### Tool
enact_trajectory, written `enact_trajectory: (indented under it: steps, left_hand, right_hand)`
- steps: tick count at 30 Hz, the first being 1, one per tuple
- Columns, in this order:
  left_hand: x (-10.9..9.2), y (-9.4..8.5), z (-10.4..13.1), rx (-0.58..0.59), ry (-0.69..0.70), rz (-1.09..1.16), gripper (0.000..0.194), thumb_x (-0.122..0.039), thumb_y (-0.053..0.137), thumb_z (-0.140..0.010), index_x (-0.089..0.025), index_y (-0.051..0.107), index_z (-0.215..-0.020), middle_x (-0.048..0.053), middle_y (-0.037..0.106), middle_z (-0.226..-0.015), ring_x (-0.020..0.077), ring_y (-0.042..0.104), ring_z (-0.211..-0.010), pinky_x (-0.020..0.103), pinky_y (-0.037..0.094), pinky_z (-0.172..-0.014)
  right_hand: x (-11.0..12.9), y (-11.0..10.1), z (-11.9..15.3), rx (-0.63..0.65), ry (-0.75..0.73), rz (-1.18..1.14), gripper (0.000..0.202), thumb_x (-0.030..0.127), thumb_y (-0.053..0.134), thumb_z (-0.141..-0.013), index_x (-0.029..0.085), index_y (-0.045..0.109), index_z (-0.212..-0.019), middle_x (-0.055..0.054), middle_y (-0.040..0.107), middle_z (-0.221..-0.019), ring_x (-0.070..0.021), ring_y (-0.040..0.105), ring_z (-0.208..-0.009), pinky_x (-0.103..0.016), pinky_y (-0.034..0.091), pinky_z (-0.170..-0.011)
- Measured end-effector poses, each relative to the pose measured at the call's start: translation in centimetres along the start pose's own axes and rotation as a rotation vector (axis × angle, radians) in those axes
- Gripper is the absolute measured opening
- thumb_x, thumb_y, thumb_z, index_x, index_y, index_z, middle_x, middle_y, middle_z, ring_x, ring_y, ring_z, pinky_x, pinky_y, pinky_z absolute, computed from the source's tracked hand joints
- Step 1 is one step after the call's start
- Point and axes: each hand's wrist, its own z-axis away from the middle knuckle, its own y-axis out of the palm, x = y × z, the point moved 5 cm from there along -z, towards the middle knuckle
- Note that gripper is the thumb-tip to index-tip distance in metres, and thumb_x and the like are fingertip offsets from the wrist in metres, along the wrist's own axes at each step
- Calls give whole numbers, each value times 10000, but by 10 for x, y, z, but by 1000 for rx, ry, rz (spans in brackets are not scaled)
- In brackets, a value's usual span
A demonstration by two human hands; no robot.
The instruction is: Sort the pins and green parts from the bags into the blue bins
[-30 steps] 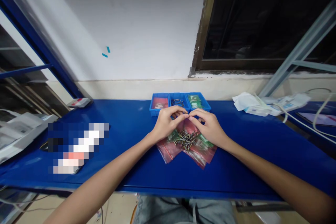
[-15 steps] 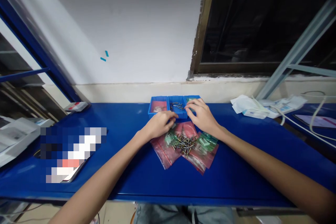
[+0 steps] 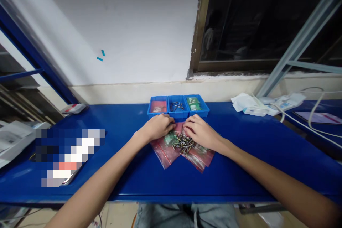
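1. Here we were at the blue table [image 3: 128, 178], and both hands were low over the heap, with a narrow gap between them!
2. The left hand [image 3: 158, 127] came in at the heap's far left, fingers bent inward, near the green bag [image 3: 170, 139]; whether its fingertips were closed on anything, the view could not tell.
3. Over on the right, the right hand [image 3: 200, 131] arched above the far right part of the heap, fingers curled down toward the pile; its fingertips were partly hidden, so its grip could not be told either.
4. And the pile of screws [image 3: 185, 145]? Right in the middle, loose and crisscrossed, on top of the red bags [image 3: 165, 155], which fanned out toward the near side, left and right.
5. Just beyond the hands stood three blue trays in a row: the left tray [image 3: 157, 115] held red plastic with pale pieces, the middle tray [image 3: 179, 115] had a few loose screws, and the right tray [image 3: 200, 114] carried green bags with pale pieces.
6. Far right, white packets [image 3: 249, 105] lay near a pale cable [image 3: 311, 115], and a flat screen [image 3: 319, 117] sat beyond them.
7. Far left, a small box [image 3: 74, 108] rested near the blue rack post [image 3: 53, 78].
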Motion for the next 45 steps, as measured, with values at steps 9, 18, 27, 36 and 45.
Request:
enact_trajectory:
  steps: [9,18,27,36,45]
  left_hand:
    - [3,10,0,-33,-6,30,264,-296,531,-949,-142,666,-1115,128,708,-1056,250,667,-985,382,521,-875]
    - [-1,11,-3,-87,-103,65,193,-199,541,-901,-144,716,-960,112,674,-932,235,652,-873,356,515,-812]
    - [-7,-9,1,-307,-159,80,166,-169,503,-900,-165,668,-878,69,672,-853,200,633,-784,300,456,-671]
    - [-9,-29,3,-542,-96,227,122,-199,522,-947,-169,639,-962,50,661,-922,180,620,-833,322,491,-764]
    - [-21,-44,8,-700,-3,305,114,-195,513,-978,-171,625,-975,39,635,-910,149,585,-822,304,507,-767]
  right_hand:
    - [-1,2,1,16,-8,-10,284,192,454,-983,173,721,-886,-92,647,-895,-233,519,-929,-385,441,-857]
    - [-3,4,2,20,-8,8,266,204,475,-978,168,734,-1028,-101,664,-944,-244,524,-957,-386,458,-868]
    - [-1,2,1,21,2,6,273,256,483,-995,175,744,-990,-87,676,-917,-233,527,-942,-381,451,-876]
    - [2,-6,-2,0,28,-56,322,323,457,-1015,169,704,-878,-74,675,-868,-213,541,-904,-359,426,-847]
    - [1,-8,-3,-122,147,-178,269,339,558,-953,194,559,-726,-23,603,-743,-182,522,-752,-307,397,-702]
